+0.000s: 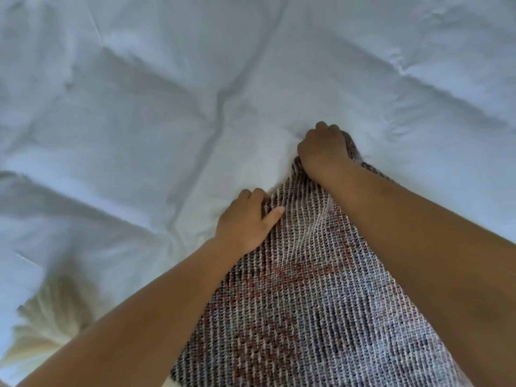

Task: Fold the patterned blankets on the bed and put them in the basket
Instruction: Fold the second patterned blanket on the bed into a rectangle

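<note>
**Both hands on the far end of the blanket**

White bed (125, 129) right across the view, puffy and creased, and that's the working surface.

Closest in, the patterned blanket (301, 317) lies broad at the near edge, a knit in greys and whites with reddish patches, running between the two forearms. Off at the near left there's something cream and fringed (47, 311), too blurred to name. No basket in sight.

Moving up, the blanket narrows as it goes. Its long axis runs straight away from the person, leaning a touch to the right.

Here's the left hand (245, 222), on the blanket's left edge about midway up. Its fingers are curled down over that edge, the thumb lying on top of the knit: a grip on the side.

Farther out, the right hand (324, 148) is bunched into a fist around the blanket's far tip, the cloth gathered under it.

So the right hand is on the far end and the left is the nearer one, holding the flank. To my eye the fold has barely begun. The next move looks set to turn on that far tip, whether it's drawn back along the long axis toward the body or pulled out flat first.
</note>
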